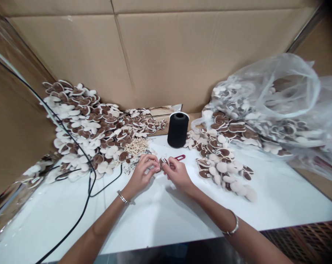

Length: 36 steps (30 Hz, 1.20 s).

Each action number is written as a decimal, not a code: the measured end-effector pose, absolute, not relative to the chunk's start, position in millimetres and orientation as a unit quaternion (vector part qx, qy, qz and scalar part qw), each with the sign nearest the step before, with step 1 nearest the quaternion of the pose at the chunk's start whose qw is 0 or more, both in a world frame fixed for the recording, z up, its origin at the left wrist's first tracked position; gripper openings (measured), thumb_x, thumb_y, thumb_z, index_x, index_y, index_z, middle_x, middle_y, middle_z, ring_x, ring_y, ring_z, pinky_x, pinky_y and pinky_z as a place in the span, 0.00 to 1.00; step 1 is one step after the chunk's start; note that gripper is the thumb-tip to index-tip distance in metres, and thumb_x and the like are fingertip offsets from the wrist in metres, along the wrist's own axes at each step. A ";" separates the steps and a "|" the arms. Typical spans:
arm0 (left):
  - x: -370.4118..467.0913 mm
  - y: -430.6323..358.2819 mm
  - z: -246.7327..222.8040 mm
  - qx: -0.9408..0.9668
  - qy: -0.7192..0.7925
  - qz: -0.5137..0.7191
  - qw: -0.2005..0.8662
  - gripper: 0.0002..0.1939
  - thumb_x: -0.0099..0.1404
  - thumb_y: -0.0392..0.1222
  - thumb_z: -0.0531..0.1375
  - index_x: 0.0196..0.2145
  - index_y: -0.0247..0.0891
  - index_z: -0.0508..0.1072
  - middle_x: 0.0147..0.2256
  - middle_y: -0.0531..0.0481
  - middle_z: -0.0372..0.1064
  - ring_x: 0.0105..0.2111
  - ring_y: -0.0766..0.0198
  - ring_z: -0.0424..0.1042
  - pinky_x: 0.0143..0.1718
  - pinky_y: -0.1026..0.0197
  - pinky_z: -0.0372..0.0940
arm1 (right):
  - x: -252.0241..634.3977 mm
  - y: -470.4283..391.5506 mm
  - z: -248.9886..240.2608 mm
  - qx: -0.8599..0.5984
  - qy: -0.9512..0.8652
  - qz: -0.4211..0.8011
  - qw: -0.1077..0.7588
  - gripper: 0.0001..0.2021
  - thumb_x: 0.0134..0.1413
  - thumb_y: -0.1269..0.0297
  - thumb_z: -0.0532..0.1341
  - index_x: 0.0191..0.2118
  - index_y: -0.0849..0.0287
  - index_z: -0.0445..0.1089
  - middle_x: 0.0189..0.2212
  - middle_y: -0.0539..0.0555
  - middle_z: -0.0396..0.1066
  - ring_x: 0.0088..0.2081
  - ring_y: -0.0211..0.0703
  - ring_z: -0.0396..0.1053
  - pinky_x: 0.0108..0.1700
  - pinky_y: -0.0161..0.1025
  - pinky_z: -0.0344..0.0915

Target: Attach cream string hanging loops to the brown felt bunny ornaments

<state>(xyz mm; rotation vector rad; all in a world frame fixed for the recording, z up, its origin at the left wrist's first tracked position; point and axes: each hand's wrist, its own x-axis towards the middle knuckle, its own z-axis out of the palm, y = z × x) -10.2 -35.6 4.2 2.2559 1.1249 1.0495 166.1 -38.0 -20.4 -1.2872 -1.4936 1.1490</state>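
A small brown fabric piece with a white tag (163, 161) is pinched between the thumb and fingers of my right hand (179, 175). Close beside it, my left hand (143, 171) has its thumb and fingertips drawn together at the piece's left edge. Whatever those fingertips pinch is too small to make out. Just behind the right hand lies a dark red, slotted tool (180, 157). A heap of cream-coloured short loops (137, 146) is spread behind the left hand, with small dark bits in front of it.
Brown-and-white bow-shaped fabric pieces (83, 121) are heaped at left; more (223, 161) lie at right. A black thread cone (178, 130) stands at the back. A clear plastic bag (289, 99) bulges at right. Black cable (83, 212) crosses the white table (143, 227); cardboard walls (166, 55) enclose it.
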 end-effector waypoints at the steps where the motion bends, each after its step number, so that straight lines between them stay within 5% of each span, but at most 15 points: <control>1: -10.2 -35.5 4.3 0.806 0.401 0.378 0.215 0.06 0.68 0.39 0.56 0.33 0.40 0.72 0.40 0.46 0.68 0.46 0.57 0.65 0.50 0.52 0.61 | 166.2 -37.8 -19.8 -0.509 -0.588 0.467 0.421 0.15 0.57 0.55 0.57 0.25 0.56 0.55 0.18 0.46 0.65 0.19 0.35 0.64 0.23 0.31 0.57; 8: -4.8 -37.8 6.9 0.793 0.369 0.396 0.279 0.06 0.67 0.40 0.57 0.32 0.40 0.72 0.39 0.45 0.72 0.47 0.56 0.67 0.52 0.50 0.62 | 168.5 -32.0 -17.7 -0.492 -0.513 0.531 0.461 0.18 0.53 0.52 0.60 0.24 0.55 0.53 0.15 0.44 0.63 0.16 0.34 0.59 0.20 0.31 0.57; 18: -12.3 -35.4 4.9 0.741 0.443 0.449 0.233 0.10 0.69 0.41 0.53 0.31 0.39 0.68 0.39 0.46 0.70 0.45 0.57 0.67 0.52 0.49 0.59 | 168.3 -33.4 -14.9 -0.494 -0.517 0.527 0.459 0.17 0.53 0.52 0.59 0.24 0.56 0.54 0.17 0.46 0.65 0.17 0.34 0.60 0.19 0.31 0.57; 21: -10.5 -35.5 4.3 0.740 0.442 0.461 0.209 0.03 0.66 0.40 0.58 0.35 0.39 0.67 0.41 0.46 0.68 0.46 0.57 0.67 0.50 0.50 0.61 | 168.9 -33.3 -15.0 -0.490 -0.516 0.529 0.462 0.17 0.54 0.52 0.59 0.24 0.55 0.53 0.17 0.45 0.64 0.17 0.33 0.60 0.20 0.31 0.57; 26: -6.7 -38.0 1.8 0.811 0.408 0.401 0.122 0.09 0.66 0.39 0.58 0.45 0.42 0.69 0.44 0.45 0.69 0.48 0.55 0.65 0.52 0.48 0.59 | 167.9 -35.5 -13.4 -0.475 -0.527 0.538 0.456 0.16 0.53 0.53 0.60 0.25 0.56 0.54 0.17 0.45 0.63 0.17 0.34 0.60 0.21 0.31 0.57; 36: -7.0 -39.2 1.1 0.828 0.386 0.399 0.082 0.04 0.67 0.33 0.56 0.37 0.40 0.69 0.41 0.47 0.70 0.46 0.57 0.63 0.51 0.49 0.60 | 166.9 -38.2 -10.0 -0.459 -0.558 0.544 0.427 0.14 0.54 0.54 0.59 0.26 0.56 0.57 0.19 0.46 0.65 0.19 0.34 0.61 0.21 0.31 0.58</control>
